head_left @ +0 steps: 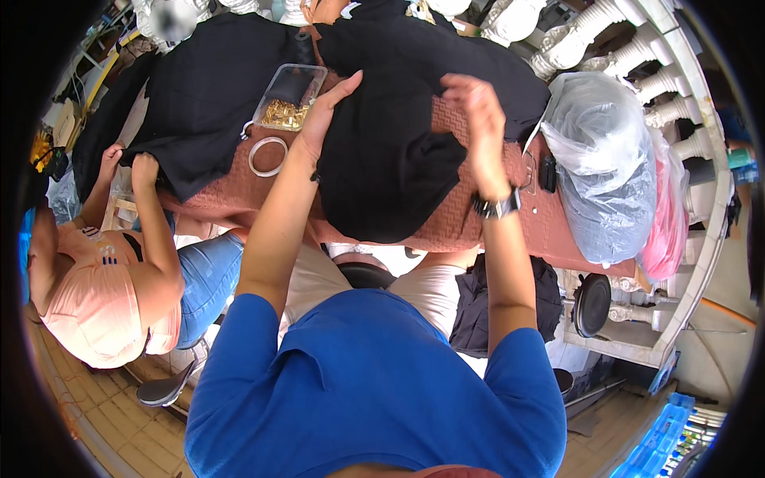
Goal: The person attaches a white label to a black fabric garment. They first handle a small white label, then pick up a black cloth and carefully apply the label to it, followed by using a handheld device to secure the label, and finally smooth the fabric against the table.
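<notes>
A black cloth garment (382,171) lies spread over the brown textured table cover in front of me, its near edge hanging toward my lap. My left hand (325,111) is raised above its left side, thumb stretched out, with nothing visible in it. Over the right side my right hand (482,119) is lifted, slightly blurred, fingers apart and seemingly holding nothing. Beside my left hand stands a clear plastic box (273,80) with many small gold-coloured metal pieces (285,115) in it. A white ring (253,157) lies by my left forearm.
A co-worker (111,295) sits at left, both hands on another black cloth (215,95). To the right are eyeglasses (529,171), a small black object (547,174) and a big clear plastic bag (606,167). White balusters (586,32) line the far side. Dark cloth (510,311) hangs beside my right thigh.
</notes>
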A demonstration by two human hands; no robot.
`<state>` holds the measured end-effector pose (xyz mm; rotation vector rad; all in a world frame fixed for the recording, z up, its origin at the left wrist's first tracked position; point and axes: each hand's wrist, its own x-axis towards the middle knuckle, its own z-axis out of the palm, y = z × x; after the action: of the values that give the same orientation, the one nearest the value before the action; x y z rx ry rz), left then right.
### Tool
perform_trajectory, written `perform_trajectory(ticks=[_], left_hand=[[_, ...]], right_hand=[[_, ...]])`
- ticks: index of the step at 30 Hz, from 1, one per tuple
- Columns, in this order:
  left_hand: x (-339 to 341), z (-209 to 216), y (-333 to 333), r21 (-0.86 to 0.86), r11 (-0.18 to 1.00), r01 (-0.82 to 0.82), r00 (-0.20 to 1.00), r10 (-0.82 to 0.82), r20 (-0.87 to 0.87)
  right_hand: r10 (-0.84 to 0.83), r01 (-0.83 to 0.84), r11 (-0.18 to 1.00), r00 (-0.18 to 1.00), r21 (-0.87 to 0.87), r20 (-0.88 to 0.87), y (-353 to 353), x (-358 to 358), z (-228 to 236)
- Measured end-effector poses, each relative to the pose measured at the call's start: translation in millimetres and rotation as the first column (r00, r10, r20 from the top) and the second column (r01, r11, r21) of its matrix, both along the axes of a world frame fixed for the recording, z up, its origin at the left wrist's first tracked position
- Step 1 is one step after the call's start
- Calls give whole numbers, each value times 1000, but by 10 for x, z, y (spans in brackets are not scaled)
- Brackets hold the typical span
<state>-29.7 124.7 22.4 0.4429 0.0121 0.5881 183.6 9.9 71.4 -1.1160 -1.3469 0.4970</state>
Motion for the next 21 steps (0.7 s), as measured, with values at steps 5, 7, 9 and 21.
perform_trajectory(ticks=[5,7,9,21], left_hand=[[21,529,-295,25,961,276,960,-274,-59],[-1,677,-481,129,969,213,953,-177,-244],[-76,680,-577,297,947,125,909,11,-417],[-68,389,-151,723,686,79,759,429,-489]], right_hand=[[182,-496,794,744,-350,-642,126,195,-94],[124,-574,757,595,-312,-794,-34,224,-272],[314,-655,733,566,-183,-762,-350,300,-425],[128,-357,911,717,-205,-685,-423,1035,9]])
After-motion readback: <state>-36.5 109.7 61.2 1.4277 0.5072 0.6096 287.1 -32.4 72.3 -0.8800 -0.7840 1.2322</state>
